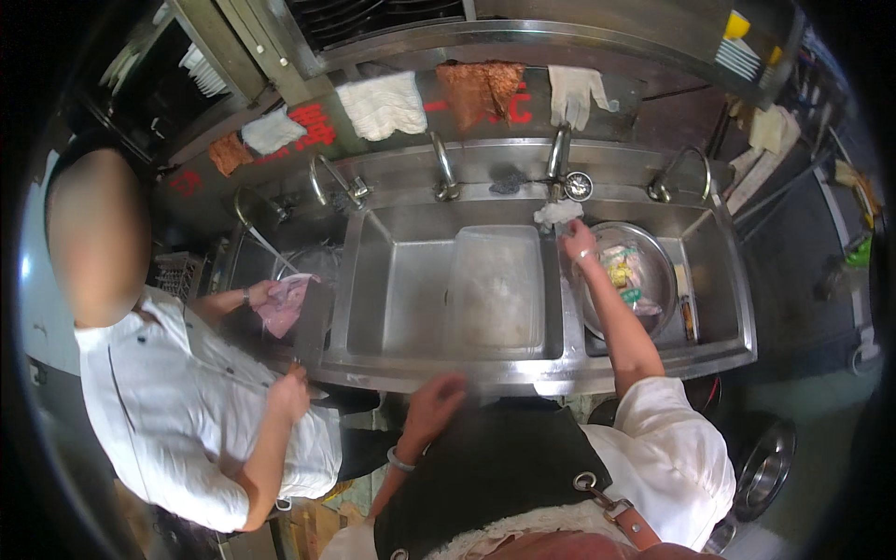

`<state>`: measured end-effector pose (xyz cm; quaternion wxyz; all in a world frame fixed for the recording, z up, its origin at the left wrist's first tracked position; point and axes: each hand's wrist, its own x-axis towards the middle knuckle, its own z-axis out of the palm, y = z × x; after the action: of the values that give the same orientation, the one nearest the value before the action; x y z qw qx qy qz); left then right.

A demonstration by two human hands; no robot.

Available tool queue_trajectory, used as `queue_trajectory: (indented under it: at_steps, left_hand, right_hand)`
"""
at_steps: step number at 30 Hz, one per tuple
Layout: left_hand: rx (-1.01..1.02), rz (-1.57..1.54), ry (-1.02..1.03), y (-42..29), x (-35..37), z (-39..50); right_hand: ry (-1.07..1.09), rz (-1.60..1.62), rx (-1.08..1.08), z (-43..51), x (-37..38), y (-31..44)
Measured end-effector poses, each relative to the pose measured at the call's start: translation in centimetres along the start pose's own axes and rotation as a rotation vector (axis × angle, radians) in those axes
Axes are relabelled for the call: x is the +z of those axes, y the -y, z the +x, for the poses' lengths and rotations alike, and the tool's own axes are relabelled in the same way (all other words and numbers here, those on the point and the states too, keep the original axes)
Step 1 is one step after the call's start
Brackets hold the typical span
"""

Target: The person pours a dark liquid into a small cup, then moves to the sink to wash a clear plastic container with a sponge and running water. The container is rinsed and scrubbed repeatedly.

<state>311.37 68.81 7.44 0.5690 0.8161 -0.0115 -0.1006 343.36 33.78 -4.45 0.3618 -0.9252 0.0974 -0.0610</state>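
My right hand (pixel 579 239) reaches over the divider between two sink basins. Its fingers are at a crumpled white cloth (pixel 558 212) below the faucet; whether they grip it is hidden. Under my forearm, a round steel bowl (pixel 665 280) stands in the right basin. Plastic-wrapped packets (pixel 623 273), some with yellow and green parts, lie in the bowl. My left hand (pixel 437 406) hovers by the sink's front edge, slightly blurred, fingers loosely bent and nothing visible in it. A translucent plastic tub or lid (pixel 498 290) rests in the middle basin.
At left, a co-worker (pixel 203 413) in white holds pink meat (pixel 285 304) over the left basin and grips a cleaver (pixel 308 318). Curved faucets (pixel 444 168) line the back. Cloths (pixel 383 105) and a glove (pixel 575 94) hang above. Steel bowls (pixel 766 469) stand at lower right.
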Motion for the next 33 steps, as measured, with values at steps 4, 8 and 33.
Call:
queue_trajectory:
  at_steps: [4,8,33]
  left_hand:
    - [-0.063,0.048,-0.035,-0.2,0.9,2.1]
    - [-0.090,-0.005,-0.050,-0.1,0.5,3.8]
    - [0.834,0.342,-0.361,-0.7,6.7,22.3]
  right_hand:
    - [-0.085,-0.247,0.078,4.9,3.1,1.4]
    - [-0.178,-0.289,-0.085,4.1,4.3,0.9]
    - [0.603,1.693,0.587,-12.7,4.0,12.7]
